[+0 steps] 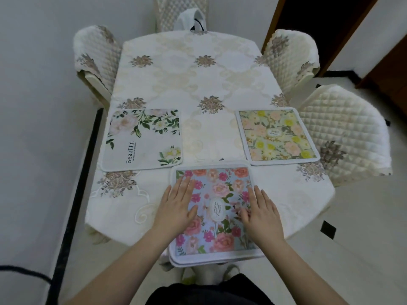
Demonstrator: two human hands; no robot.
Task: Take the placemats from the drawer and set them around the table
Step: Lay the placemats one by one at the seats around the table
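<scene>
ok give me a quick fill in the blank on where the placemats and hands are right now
1. Both hands, left hand and right hand, rest flat on the blue placemat with ____ roses.
2. The white placemat printed "____" lies at the table's left side.
3. The green placemat with yellow flowers lies nearest the quilted cream ____.

Missing: pink; Beautiful; chair

A home dining room: clothed table (198, 84) ringed by quilted chairs (343, 133)

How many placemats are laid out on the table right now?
3 on top: the white Beautiful placemat at left, the yellow-flowered placemat at right, the pink-flowered placemat at the near edge under both hands. More edges show stacked beneath that one.
</scene>
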